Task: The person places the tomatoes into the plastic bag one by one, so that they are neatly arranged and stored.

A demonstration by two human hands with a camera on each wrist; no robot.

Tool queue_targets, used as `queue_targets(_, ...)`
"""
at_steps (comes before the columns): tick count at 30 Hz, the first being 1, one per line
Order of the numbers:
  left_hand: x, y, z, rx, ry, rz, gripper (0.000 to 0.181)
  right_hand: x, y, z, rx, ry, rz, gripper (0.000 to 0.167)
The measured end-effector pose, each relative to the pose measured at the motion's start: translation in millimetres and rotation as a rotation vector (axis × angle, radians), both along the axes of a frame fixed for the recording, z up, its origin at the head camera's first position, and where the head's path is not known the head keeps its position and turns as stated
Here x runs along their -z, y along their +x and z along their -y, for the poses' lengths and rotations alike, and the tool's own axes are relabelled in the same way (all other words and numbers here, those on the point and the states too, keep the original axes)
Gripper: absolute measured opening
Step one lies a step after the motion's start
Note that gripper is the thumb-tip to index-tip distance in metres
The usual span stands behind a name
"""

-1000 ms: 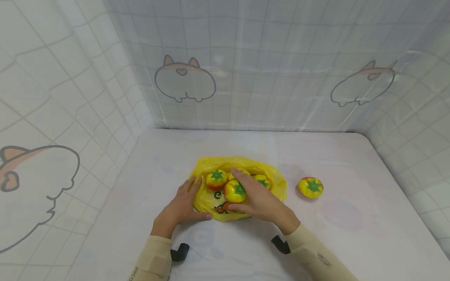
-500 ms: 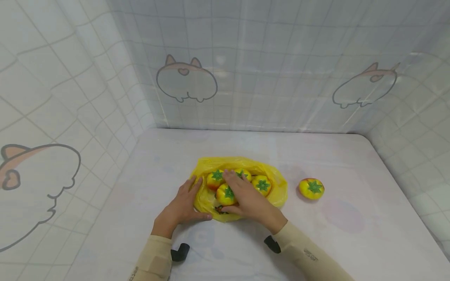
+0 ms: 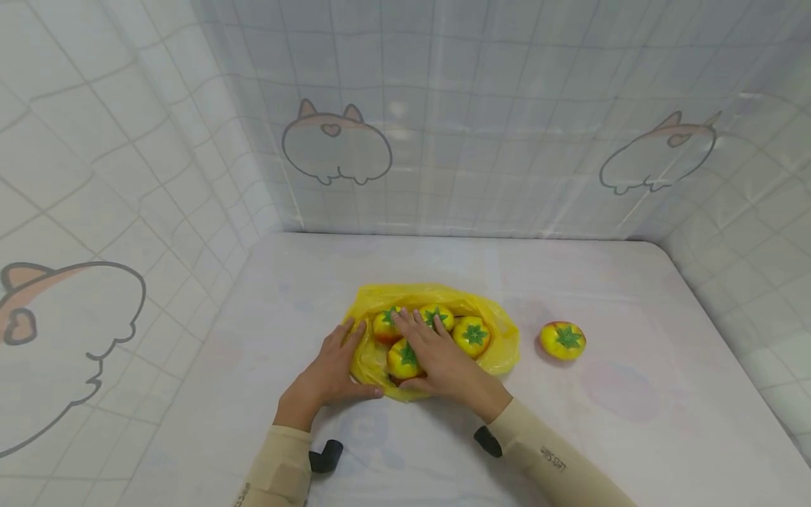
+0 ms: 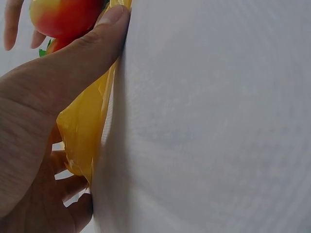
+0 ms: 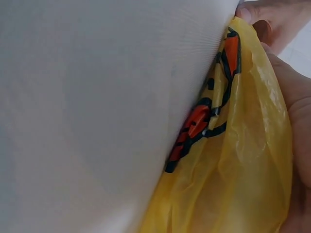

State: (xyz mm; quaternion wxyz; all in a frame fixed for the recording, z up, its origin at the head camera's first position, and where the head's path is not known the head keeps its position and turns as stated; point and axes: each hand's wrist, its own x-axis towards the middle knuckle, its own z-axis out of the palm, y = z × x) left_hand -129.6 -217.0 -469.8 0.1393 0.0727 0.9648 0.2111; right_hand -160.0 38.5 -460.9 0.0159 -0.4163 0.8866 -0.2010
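Observation:
A yellow plastic bag point(image 3: 497, 352) lies spread with its mouth up on the table. Several toy persimmons sit in it, yellow-red with green leafy tops: one at the right point(image 3: 472, 336), one at the back point(image 3: 437, 317), one at the left point(image 3: 384, 326). My right hand point(image 3: 446, 362) reaches over the bag, its thumb and fingers around the front persimmon point(image 3: 403, 360), which it partly hides. Spread against the bag's left side, my left hand point(image 3: 329, 370) touches it with fingers and thumb. In the left wrist view its thumb point(image 4: 73, 68) lies along the yellow plastic.
Another toy persimmon point(image 3: 562, 341) lies on the white-covered table point(image 3: 608, 436), right of the bag and apart from it. Tiled-pattern sheets point(image 3: 481, 141) with cartoon animals hang at the back and both sides.
My right hand has moved left and slightly nearer, and the front persimmon has shifted with it over the bag's printed picture. The left hand stays in place.

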Motion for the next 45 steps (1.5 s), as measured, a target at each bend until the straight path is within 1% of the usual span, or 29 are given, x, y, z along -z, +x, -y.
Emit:
queue_targets(6, 1.4, -1.2, 0.4, 0.006, 0.006, -0.008, 0.128, 5.8, 0.3, 1.7, 0.0, 0.06, 0.007, 0.119)
queue_targets(10, 2.5, -1.5, 0.8, 0.011, 0.005, -0.015, 0.129, 6.5, 0.4, 3.2, 0.0, 0.088, 0.001, 0.118)
queue_targets(15, 2.0, -1.7, 0.1, 0.013, -0.005, -0.015, 0.129, 7.1, 0.1, 3.8, 0.005, 0.103, -0.006, 0.119)
queue_targets(19, 0.1, -1.8, -1.6, 0.015, -0.011, -0.013, 0.129, 6.5, 0.8, 2.3, 0.0, 0.103, 0.004, 0.121)
queue_targets(23, -1.6, -1.5, -2.6, 0.007, -0.013, -0.002, 0.129, 4.3, 2.4, -1.2, -0.012, 0.08, 0.024, 0.12)
queue_targets(28, -2.3, -1.4, -2.6, -0.008, -0.015, 0.009, 0.129, -3.2, 3.6, -10.0, -0.015, 0.012, 0.071, 0.115)
queue_targets(31, -2.3, -1.2, -2.4, -0.013, -0.012, 0.005, 0.129, -8.6, 2.3, -16.9, -0.012, -0.031, 0.075, 0.112)
queue_targets(38, -0.1, 0.0, -1.6, -0.001, 0.004, -0.028, 0.129, -20.5, -2.3, -35.7, 0.016, -0.111, 0.012, 0.108)
queue_targets(45, 1.5, -1.4, -1.8, -0.002, 0.002, -0.021, 0.129, -33.2, -8.0, -52.3, 0.071, -0.159, -0.062, 0.106)
